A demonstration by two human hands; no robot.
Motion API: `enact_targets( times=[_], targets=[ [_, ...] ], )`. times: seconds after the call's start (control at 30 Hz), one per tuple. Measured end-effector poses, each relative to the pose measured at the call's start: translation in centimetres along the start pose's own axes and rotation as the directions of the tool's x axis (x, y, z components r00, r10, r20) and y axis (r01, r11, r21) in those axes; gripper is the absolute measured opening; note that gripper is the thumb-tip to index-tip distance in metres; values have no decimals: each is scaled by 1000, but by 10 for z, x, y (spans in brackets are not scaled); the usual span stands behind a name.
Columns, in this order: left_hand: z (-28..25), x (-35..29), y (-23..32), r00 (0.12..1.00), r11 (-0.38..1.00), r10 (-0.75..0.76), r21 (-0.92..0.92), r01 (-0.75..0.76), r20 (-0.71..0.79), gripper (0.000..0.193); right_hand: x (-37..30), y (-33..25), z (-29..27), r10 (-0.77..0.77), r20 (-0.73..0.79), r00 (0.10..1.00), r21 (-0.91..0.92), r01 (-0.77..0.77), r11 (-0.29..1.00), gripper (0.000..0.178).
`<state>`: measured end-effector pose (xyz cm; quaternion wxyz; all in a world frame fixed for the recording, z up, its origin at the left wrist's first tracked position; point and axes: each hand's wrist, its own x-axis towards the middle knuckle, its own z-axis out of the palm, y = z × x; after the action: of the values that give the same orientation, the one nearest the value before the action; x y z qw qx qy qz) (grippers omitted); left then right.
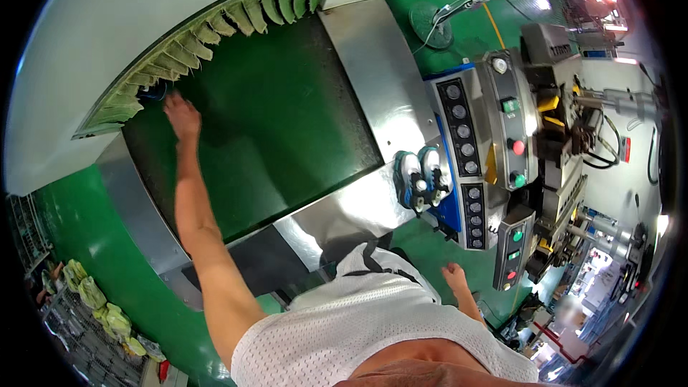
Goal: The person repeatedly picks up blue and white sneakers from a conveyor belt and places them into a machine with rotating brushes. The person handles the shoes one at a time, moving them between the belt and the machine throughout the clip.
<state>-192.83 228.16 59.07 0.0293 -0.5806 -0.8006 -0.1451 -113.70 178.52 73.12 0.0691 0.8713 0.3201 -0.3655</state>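
Observation:
My left hand [182, 116] reaches far out over a dark green conveyor belt [287, 115], up by the fringe of pale curtain strips [215, 25] at the tunnel mouth. Its fingers touch a small dark blue object [153, 93] at the strips; whether they grip it I cannot tell. My right hand [454, 277] hangs low at my side with fingers loosely curled and nothing in it, below a pair of white and blue shoes [421, 178] standing on the steel ledge right of the belt.
A grey control panel [466, 150] with round knobs and red and green buttons stands right of the belt. Steel side plates [380, 64] frame the conveyor. The floor [459, 21] is green. Yellow-green shoes fill a wire rack [93, 315] at lower left.

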Motion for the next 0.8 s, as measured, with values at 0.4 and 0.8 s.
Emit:
enact_targets(
  times=[0.4,0.8],
  targets=[
    [41,106,-209,961,938,-265,254,238,76,39,10,-45,-44,367,142,919,237,-391,889,37],
    [-71,-128,60,969,964,164,-240,-118,184,23,73,-135,-50,-436,16,900,105,432,896,29]
  ],
)
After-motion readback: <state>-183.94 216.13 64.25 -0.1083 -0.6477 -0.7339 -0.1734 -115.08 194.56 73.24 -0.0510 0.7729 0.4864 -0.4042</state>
